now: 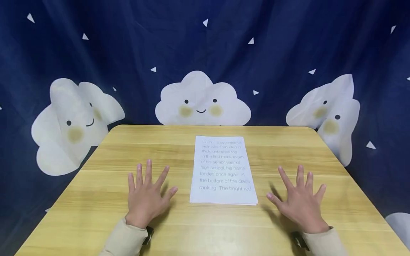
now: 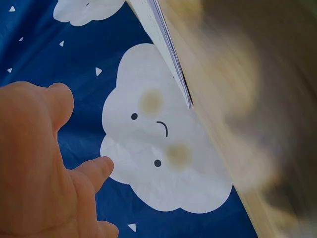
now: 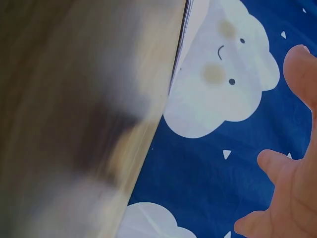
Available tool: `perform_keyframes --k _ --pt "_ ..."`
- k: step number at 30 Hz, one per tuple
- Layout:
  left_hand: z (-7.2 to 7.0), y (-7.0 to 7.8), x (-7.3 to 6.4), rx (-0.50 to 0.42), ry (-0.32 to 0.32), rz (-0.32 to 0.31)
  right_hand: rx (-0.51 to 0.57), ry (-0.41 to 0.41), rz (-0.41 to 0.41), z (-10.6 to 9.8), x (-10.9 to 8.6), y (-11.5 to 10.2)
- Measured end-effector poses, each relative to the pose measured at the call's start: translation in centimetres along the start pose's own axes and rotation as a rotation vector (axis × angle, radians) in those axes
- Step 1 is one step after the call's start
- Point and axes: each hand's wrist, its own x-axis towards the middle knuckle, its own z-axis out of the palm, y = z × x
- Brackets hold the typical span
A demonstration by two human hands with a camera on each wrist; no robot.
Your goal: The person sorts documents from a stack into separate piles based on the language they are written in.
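A stack of white printed paper sheets lies flat on the wooden table, its text facing the person. To the left of the stack, the left hand is spread palm down over the tabletop with nothing in it. On the other side, the right hand is likewise spread, fingers apart, holding nothing. Each wrist view shows that side's hand, the left hand and the right hand, with straight fingers. The thin edge of the paper stack shows beyond the left hand.
The light wooden table has rounded far corners. Behind and beside it hangs a dark blue curtain with white smiling clouds and small triangles. Beige sleeves cover both forearms, and a dark band shows at the left wrist.
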Motion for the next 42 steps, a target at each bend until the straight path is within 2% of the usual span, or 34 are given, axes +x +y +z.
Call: perform_keyframes --k 8,14,19,23,25,31,35,38,42 --pt "0.0 0.7 0.4 0.027 -0.004 0.025 -0.008 -0.018 0.004 -0.5 0.2 0.4" --pt "0.0 1.2 0.9 0.007 0.027 0.038 0.016 0.001 -0.031 -0.5 0.8 0.5" --pt "0.3 1.5 1.4 -0.017 0.029 0.046 0.126 0.011 -0.075 -0.2 1.4 0.4" --pt "0.7 1.8 2.1 -0.085 0.014 0.066 0.244 -0.029 -0.086 -0.1 2.2 0.4" --pt "1.0 2.1 2.7 -0.133 0.017 0.083 0.328 -0.057 -0.06 0.0 2.7 0.3" --pt "1.9 3.3 4.8 -0.387 0.017 0.084 0.561 -0.15 0.047 1.2 4.7 0.2" --pt "2.5 4.1 5.8 -0.601 -0.091 0.008 0.675 -0.246 0.128 1.9 5.5 -0.3" --pt "2.9 4.7 6.4 -0.788 -0.18 -0.099 0.756 -0.315 0.188 2.4 6.4 -0.7" --pt "3.1 5.3 7.2 -0.943 -0.221 -0.207 0.809 -0.365 0.255 3.2 7.7 -0.9"
